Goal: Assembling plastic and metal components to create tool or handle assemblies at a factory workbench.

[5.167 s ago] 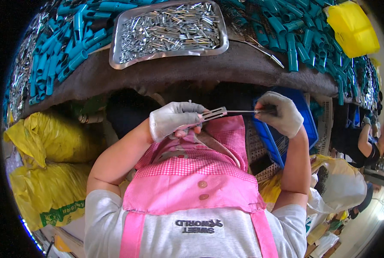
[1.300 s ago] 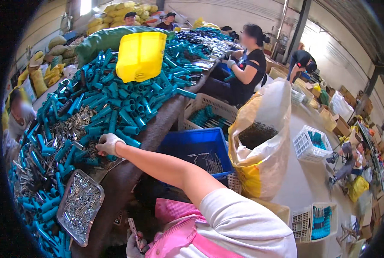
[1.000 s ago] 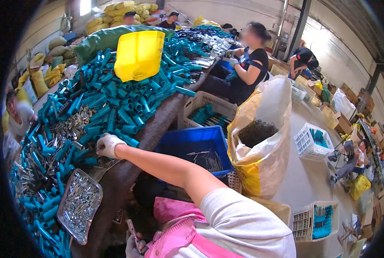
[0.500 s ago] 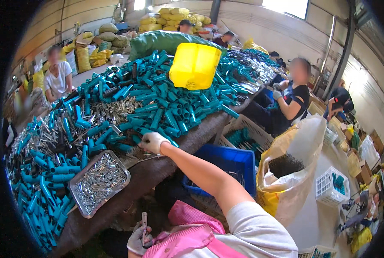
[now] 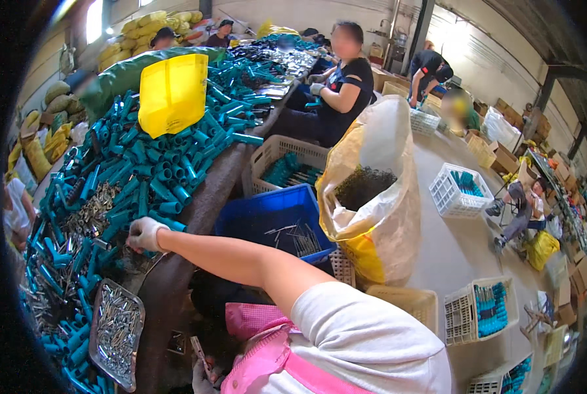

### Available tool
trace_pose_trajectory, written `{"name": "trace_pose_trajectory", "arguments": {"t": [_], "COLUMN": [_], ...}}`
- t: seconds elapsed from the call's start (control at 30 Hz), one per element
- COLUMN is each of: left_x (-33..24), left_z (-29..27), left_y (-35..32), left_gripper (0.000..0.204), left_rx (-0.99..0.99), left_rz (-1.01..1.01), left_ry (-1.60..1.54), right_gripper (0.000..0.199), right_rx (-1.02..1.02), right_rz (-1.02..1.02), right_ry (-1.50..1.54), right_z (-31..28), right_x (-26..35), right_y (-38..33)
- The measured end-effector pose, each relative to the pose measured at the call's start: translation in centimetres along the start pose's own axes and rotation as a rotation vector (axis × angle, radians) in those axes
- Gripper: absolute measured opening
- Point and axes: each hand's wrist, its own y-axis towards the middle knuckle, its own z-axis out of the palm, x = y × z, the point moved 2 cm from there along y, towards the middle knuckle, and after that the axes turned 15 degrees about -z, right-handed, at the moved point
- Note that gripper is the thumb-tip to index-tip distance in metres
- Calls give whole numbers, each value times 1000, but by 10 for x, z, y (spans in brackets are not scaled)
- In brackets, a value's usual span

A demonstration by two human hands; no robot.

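Observation:
My right hand (image 5: 145, 234), in a white glove, reaches out over the table edge and rests its curled fingers on a pile of teal plastic tubes (image 5: 150, 172). Whether it grips one is hidden. My left hand (image 5: 203, 377), also gloved, stays low by my pink apron (image 5: 267, 368) and holds a thin metal piece (image 5: 199, 350). A metal tray (image 5: 115, 332) of small silvery parts lies on the table just below my right hand. Loose metal parts (image 5: 95, 211) are mixed among the tubes.
A yellow bin (image 5: 173, 93) stands on the tube pile. Beside the table are a blue crate (image 5: 272, 220) with metal rods, a beige basket (image 5: 288, 161) and a large open sack (image 5: 376, 189). White baskets (image 5: 461, 190) dot the floor. Other people work at the far table end.
The view has swung further right and down along the table. My right hand has stayed on the teal tubes near the tray, and my left hand remains low with the metal piece.

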Motion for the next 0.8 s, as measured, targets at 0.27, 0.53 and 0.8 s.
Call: {"name": "trace_pose_trajectory", "arguments": {"t": [0.27,0.53,0.8], "left_x": [-1,2,1], "left_z": [-30,-33,-26], "left_y": [-1,0,8], "left_gripper": [23,26,27], "left_rx": [8,110,126], "left_rz": [-54,-173,-172], "left_ry": [28,86,98], "right_gripper": [19,17,24], "right_rx": [105,-167,-38], "right_rz": [74,-60,-351], "right_ry": [-32,160,-532], "right_z": [33,25,16], "right_x": [-16,-12,-23], "right_y": [-12,-5,-10]}}
